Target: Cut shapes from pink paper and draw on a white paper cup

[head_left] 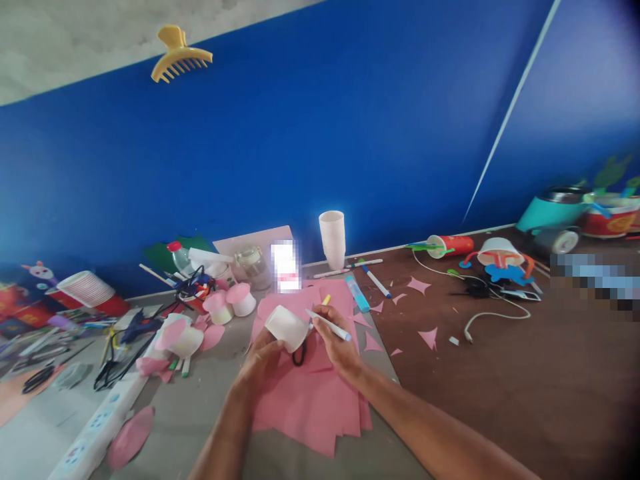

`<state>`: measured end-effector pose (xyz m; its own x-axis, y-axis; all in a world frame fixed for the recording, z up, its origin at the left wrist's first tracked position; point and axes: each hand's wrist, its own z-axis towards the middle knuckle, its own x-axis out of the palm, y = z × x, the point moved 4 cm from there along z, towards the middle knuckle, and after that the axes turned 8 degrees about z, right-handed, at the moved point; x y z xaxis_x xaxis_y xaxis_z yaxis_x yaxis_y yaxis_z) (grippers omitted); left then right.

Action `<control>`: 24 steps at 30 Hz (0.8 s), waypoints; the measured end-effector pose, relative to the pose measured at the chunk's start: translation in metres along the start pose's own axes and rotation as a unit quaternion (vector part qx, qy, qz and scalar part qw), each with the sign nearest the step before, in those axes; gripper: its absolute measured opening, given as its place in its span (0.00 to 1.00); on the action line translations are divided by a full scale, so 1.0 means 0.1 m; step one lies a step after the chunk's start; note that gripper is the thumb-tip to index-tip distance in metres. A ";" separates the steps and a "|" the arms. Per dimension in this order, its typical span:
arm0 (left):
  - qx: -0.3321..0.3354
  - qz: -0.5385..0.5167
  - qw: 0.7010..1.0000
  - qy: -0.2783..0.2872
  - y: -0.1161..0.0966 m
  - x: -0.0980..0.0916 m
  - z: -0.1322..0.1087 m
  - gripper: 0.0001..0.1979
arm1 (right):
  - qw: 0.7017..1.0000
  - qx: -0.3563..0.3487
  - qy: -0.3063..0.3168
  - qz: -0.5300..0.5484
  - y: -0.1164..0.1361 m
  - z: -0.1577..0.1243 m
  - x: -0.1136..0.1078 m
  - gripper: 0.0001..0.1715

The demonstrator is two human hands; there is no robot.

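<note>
Pink sheets [305, 407] lie under both hands; the forearms are cut off at the lower edge. Left hand [264, 355]: fingers closed round a white cup [287, 328], tilted above the sheets; its inside cannot be seen. Right hand [336, 339]: gripping a white pen [330, 325] at the cup's right side; whether pen and cup touch cannot be told. A black loop [299, 355] shows below the cup, partly covered by it. A yellow item [327, 300] just beyond the right hand is mostly hidden.

Left of the left hand: a power strip [97, 427], lower end out of frame, and a pink oval [131, 437] beside it. Beyond these, a dark tangle [197, 283], parts not separable.

Right of the right hand: pink scraps [429, 338] on brown tabletop [475, 387].

Beyond the hands: two small white cups [241, 305] with pink tops, contents covered. Glass jar [249, 267], contents unclear. A cup stack [333, 235], cups nested. Bright panel [286, 267], pixelated.

Far right: red cup [457, 245] on its side, green pieces at its mouth; red tub [613, 219] holding blurred green shapes. Another patch at the right edge is pixelated, unidentifiable.
</note>
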<state>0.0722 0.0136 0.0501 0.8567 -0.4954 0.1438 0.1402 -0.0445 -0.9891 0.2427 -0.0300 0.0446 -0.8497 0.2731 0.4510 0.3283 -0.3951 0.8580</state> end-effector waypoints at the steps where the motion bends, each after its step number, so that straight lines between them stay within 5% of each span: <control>1: -0.002 -0.006 1.000 0.002 0.01 -0.01 0.00 0.15 | 1.000 -0.006 -0.001 -0.009 -0.01 0.00 0.00 0.22; 6: -0.010 -0.012 1.000 0.017 0.04 -0.03 0.01 0.18 | 0.996 -0.042 -0.004 -0.074 0.00 -0.02 -0.02 0.25; 11: -0.004 -0.022 1.000 -0.016 0.08 -0.05 -0.01 0.23 | 0.992 -0.082 -0.012 -0.096 0.04 -0.07 -0.02 0.18; 17: -0.005 -0.041 0.999 0.004 0.09 0.02 0.00 0.27 | 0.986 -0.101 0.039 -0.130 0.00 -0.09 0.00 0.15; 24: 0.003 -0.020 0.995 -0.100 0.09 -0.08 0.04 0.19 | 0.973 -0.149 0.067 -0.163 0.07 -0.12 0.01 0.14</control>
<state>0.0689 0.0206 0.0406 0.9319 -0.3107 0.1872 0.1790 -0.0553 -0.9823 0.2389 -0.0432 0.0478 -0.9413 0.3177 0.1141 -0.0844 -0.5487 0.8318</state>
